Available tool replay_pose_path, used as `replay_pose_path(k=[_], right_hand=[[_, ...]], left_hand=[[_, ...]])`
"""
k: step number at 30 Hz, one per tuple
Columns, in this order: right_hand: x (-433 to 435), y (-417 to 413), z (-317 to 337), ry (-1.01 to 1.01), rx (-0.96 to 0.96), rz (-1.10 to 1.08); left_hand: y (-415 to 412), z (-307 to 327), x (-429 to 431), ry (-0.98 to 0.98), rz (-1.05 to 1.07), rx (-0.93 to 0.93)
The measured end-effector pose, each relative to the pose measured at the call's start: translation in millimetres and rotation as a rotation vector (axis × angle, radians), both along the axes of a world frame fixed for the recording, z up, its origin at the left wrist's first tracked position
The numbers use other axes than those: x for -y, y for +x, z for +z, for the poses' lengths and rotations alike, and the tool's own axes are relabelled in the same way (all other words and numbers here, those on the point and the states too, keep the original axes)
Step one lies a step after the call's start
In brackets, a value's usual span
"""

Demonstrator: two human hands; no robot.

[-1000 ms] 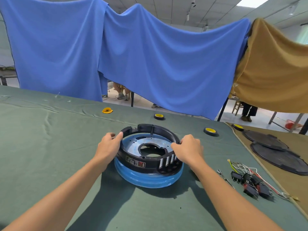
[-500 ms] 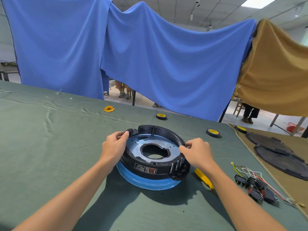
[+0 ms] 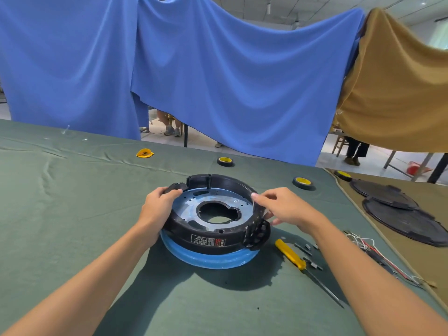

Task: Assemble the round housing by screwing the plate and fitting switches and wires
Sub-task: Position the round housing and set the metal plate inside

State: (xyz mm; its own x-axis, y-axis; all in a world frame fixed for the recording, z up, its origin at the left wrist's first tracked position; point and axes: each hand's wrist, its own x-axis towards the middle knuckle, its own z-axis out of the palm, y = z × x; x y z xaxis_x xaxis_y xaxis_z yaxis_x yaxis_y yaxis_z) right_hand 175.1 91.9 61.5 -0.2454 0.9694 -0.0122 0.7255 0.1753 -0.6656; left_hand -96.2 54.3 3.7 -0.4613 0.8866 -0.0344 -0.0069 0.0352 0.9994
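The round black housing (image 3: 206, 238) sits on a blue ring (image 3: 213, 261) in the middle of the green table. A pale metal plate (image 3: 191, 209) with a central hole lies inside it. My left hand (image 3: 158, 206) grips the housing's left rim, thumb hooked over the edge. My right hand (image 3: 287, 208) pinches the right rim near the slotted black bracket (image 3: 257, 232). A yellow-handled screwdriver (image 3: 289, 254) lies just right of the housing, with small screws (image 3: 306, 249) beside it. Black switches with coloured wires (image 3: 371, 248) lie further right, partly hidden by my right forearm.
Three rolls of black-and-yellow tape (image 3: 225, 161) (image 3: 302, 182) (image 3: 343, 175) stand toward the far edge, and a yellow scrap (image 3: 145, 153) at the back left. Two black round covers (image 3: 397, 209) lie on the brown cloth at right. Blue and tan sheets hang behind the table.
The housing has turned clockwise on the table, its label and slotted bracket swinging toward me. My right hand shifted along the rim. The screwdriver and screws have come into view.
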Motion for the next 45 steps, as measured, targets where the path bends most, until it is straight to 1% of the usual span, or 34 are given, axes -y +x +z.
replay_pose_path(k=[4, 9, 11, 14, 16, 18, 20, 23, 26, 28, 32, 36, 41, 45], right_hand=[[7.8, 29.1, -4.3, 0.095, -0.135, -0.167], [25.5, 31.5, -17.7, -0.033, -0.33, -0.185], [27.0, 19.1, -20.3, -0.011, -0.313, -0.19], [26.8, -1.9, -17.8, 0.078, -0.188, -0.179], [21.9, -12.7, -16.4, 0.087, -0.138, -0.167], [14.1, -17.7, -17.5, 0.09, -0.122, -0.209], [8.1, -16.4, -17.6, 0.097, -0.152, -0.222], [-2.2, -8.5, -17.6, 0.088, -0.227, -0.143], [-15.7, -4.9, -15.7, 0.061, -0.281, -0.094], [-24.4, -5.0, -17.1, 0.053, -0.29, -0.075], [-37.8, -5.7, -19.8, 0.01, -0.351, -0.073], [-45.9, -5.9, -13.0, -0.033, -0.34, -0.033], [-55.3, -4.7, -9.1, -0.052, -0.308, 0.006], [-62.4, -8.2, -9.7, -0.057, -0.306, 0.029]], left_hand=[[9.3, -0.1, -12.4, -0.001, 0.046, 0.092], [24.8, -3.7, -14.3, 0.008, 0.122, 0.102], [26.3, -3.0, -9.9, 0.005, 0.135, 0.093], [29.3, -0.4, -2.2, 0.001, 0.125, 0.06], [30.2, 0.7, 1.1, -0.01, 0.118, 0.056], [29.3, 2.6, 3.8, -0.018, 0.116, 0.079], [24.7, 3.8, 4.5, -0.023, 0.117, 0.134], [12.6, 3.6, -0.7, -0.008, 0.182, 0.241], [-0.4, 2.0, -9.2, -0.051, 0.254, 0.28], [-4.6, 0.5, -15.4, -0.078, 0.215, 0.245], [-4.6, -1.1, -24.1, -0.117, 0.128, 0.094], [-4.3, 0.7, -29.2, -0.147, 0.079, -0.039], [-8.7, 7.7, -39.8, -0.136, -0.011, -0.039], [-5.3, 16.4, -42.8, -0.141, -0.077, -0.118]])
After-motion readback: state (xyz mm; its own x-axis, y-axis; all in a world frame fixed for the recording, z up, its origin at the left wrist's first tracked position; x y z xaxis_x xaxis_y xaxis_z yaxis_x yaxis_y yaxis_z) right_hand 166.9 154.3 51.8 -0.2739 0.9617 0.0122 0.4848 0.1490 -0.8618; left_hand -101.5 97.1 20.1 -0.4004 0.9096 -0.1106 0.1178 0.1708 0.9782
